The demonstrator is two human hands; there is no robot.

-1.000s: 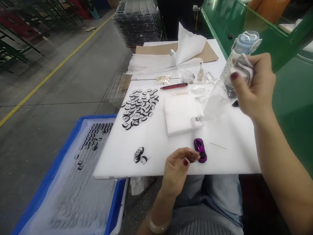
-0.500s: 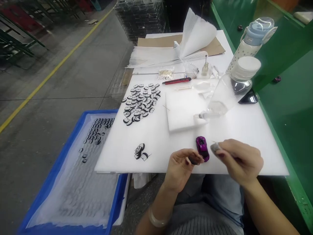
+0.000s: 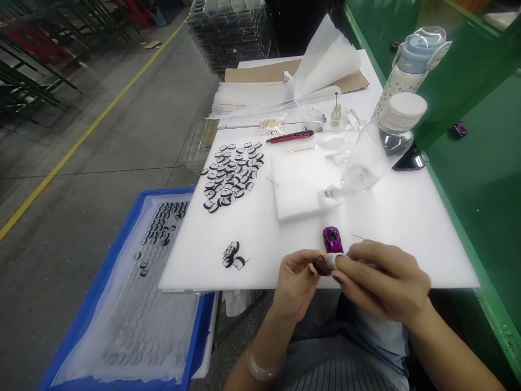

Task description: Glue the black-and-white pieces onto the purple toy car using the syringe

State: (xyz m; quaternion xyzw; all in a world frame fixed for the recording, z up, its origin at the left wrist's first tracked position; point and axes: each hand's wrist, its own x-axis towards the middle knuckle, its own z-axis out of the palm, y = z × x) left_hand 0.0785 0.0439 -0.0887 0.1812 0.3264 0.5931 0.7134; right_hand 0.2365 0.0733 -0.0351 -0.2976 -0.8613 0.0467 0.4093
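My left hand (image 3: pixel 296 282) pinches a small dark curved part (image 3: pixel 321 265) between thumb and fingers, just over the table's front edge. My right hand (image 3: pixel 386 277) is closed and meets it from the right. A whitish covering (image 3: pixel 331 261) on its fingertip touches the dark part; whether it is a finger cot or a scrap of cloth I cannot tell. From the same hand a thin stick (image 3: pixel 357 235) juts out. Right behind my fingers stands a purple toy car (image 3: pixel 332 239), its near end hidden by them.
Many black-edged clear parts (image 3: pixel 234 174) lie at the table's left, with a smaller cluster (image 3: pixel 233 255) nearer. A blue tray (image 3: pixel 136 217) holds more, lower left. Beyond are a white foam pad (image 3: pixel 301 184), red pen-like tool (image 3: pixel 290 137), cotton swabs (image 3: pixel 272 126), plastic bottle (image 3: pixel 360 157) and drinking bottle (image 3: pixel 407 73).
My right hand has moved left, bringing its covered fingertip against the dark part in my left hand. The left hand stays nearly in place. The view has shifted slightly.
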